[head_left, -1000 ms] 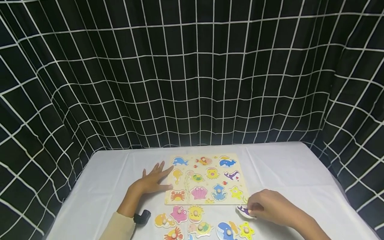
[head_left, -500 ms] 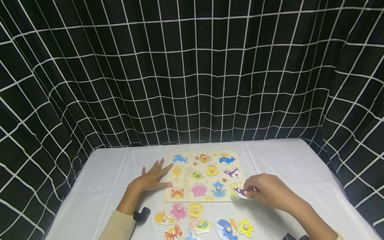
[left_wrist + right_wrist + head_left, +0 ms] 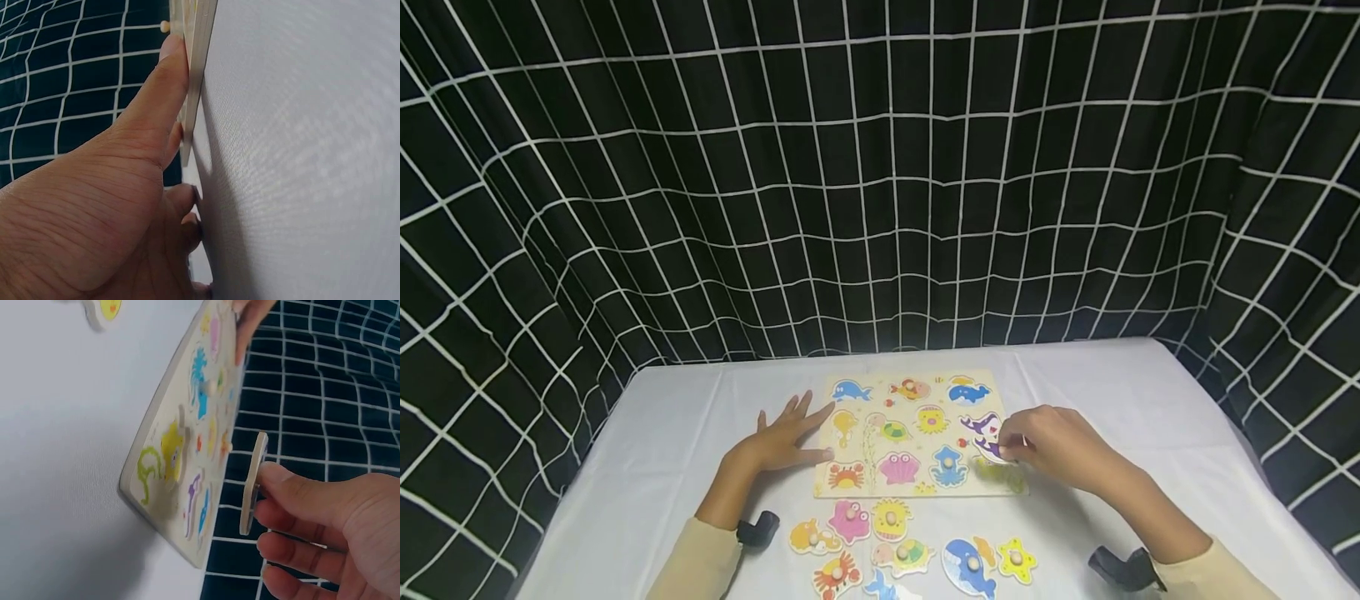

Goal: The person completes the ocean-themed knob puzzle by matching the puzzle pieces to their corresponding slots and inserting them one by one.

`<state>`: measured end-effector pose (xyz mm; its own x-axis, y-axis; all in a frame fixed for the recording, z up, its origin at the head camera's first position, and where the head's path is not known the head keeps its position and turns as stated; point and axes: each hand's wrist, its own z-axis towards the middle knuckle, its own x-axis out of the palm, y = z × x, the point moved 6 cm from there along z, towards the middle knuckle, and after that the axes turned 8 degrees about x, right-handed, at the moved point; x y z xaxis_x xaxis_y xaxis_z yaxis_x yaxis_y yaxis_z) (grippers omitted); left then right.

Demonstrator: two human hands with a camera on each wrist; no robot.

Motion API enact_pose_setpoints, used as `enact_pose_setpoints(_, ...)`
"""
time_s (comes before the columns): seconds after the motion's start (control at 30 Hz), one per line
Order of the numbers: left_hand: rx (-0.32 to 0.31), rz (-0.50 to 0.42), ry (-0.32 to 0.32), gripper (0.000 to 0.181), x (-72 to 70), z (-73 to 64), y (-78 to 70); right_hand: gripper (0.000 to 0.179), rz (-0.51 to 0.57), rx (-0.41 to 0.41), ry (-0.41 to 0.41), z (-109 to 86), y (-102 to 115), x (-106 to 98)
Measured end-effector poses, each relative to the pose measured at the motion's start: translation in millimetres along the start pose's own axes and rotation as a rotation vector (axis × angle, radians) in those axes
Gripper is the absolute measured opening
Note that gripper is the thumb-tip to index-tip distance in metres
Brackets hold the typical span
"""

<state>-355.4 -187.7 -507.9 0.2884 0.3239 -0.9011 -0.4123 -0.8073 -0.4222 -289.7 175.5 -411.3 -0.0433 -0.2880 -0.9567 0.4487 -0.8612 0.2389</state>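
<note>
My right hand [image 3: 1048, 437] pinches a purple whale puzzle piece [image 3: 253, 487] between thumb and fingers. In the head view this piece is raised over the right side of the wooden puzzle board [image 3: 917, 448], just below the printed purple whale picture [image 3: 979, 423]. The right wrist view shows it edge-on, apart from the board. My left hand [image 3: 778, 442] lies with spread, straight fingers at the board's left edge; its thumb [image 3: 164, 75] touches that edge. A blue squid piece [image 3: 948, 467] and a red fish piece [image 3: 910, 389], both knobbed, sit in the board.
Several loose knobbed pieces lie in front of the board, among them a pink shell [image 3: 850, 521], a turtle [image 3: 904, 556], a crab [image 3: 837, 573], a blue whale [image 3: 967, 567] and a yellow star [image 3: 1017, 560]. A black gridded curtain [image 3: 880, 208] stands behind the white-covered table [image 3: 670, 433].
My right hand has carried the purple whale piece from in front of the board's near right corner up and away, over the board's right side. My left hand has stayed at the left edge.
</note>
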Motion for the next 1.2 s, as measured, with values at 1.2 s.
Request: enact_pose_setpoints(1.2, 0.004, 0.007, 0.007, 0.085, -2.4, -0.1, -0.3, 0.009, -0.087, 0.092, 0.03, 51.7, -33.9, 47.9)
